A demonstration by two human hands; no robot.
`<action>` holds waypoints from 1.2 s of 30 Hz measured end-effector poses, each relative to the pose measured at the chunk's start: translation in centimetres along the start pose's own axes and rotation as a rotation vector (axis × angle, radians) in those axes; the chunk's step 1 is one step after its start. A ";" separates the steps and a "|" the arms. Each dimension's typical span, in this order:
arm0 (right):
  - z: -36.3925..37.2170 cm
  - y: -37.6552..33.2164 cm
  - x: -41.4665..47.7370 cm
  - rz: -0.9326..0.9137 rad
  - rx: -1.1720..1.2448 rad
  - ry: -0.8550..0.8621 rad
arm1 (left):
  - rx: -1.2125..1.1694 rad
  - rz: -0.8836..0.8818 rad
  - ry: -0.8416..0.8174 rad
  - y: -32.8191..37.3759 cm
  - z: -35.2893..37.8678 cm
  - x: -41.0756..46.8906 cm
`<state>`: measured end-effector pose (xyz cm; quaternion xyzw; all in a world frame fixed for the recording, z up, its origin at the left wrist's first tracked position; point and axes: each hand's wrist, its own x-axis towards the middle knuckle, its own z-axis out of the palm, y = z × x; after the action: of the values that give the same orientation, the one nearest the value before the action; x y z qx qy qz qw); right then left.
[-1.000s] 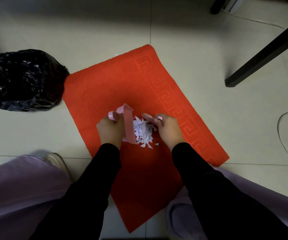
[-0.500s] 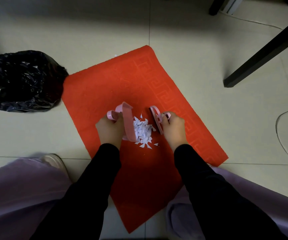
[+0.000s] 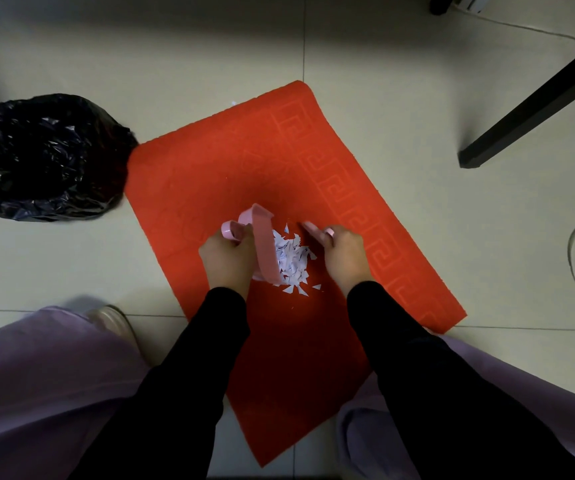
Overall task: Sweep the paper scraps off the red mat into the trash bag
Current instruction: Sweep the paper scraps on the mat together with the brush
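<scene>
The left hand grips a pink dustpan by its handle, and the right hand grips a small pink brush. Between them, white angular paper scraps lie heaped mid red mat. A crumpled black trash bag sits at the mat's left corner.

Nothing here can be read: no words, labels, brands or numbers. The red mat carries only an embossed key-fret border along its edge.

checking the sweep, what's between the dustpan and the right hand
A pile of white paper scraps on the red mat, in the head view.
</scene>
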<state>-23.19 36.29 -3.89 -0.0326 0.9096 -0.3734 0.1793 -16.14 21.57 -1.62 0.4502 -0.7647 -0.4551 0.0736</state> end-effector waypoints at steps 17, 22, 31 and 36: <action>-1.6 -0.2 -0.5 0.052 -0.045 0.117 | -0.034 0.002 -0.012 0.7 -1.1 -0.1; -1.3 0.6 -2.2 0.116 -0.106 0.155 | -0.030 -0.003 -0.006 0.7 -1.8 -0.6; 1.3 -0.6 -3.2 0.120 -0.127 0.112 | 0.005 -0.014 -0.001 0.6 -2.4 -1.3; 0.4 -0.7 -3.2 0.081 -0.066 0.173 | -0.031 -0.030 0.001 0.5 -2.8 -1.0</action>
<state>-20.08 36.10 -2.71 0.0306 0.9341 -0.3371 0.1138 -14.40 20.63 0.70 0.4609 -0.7506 -0.4676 0.0743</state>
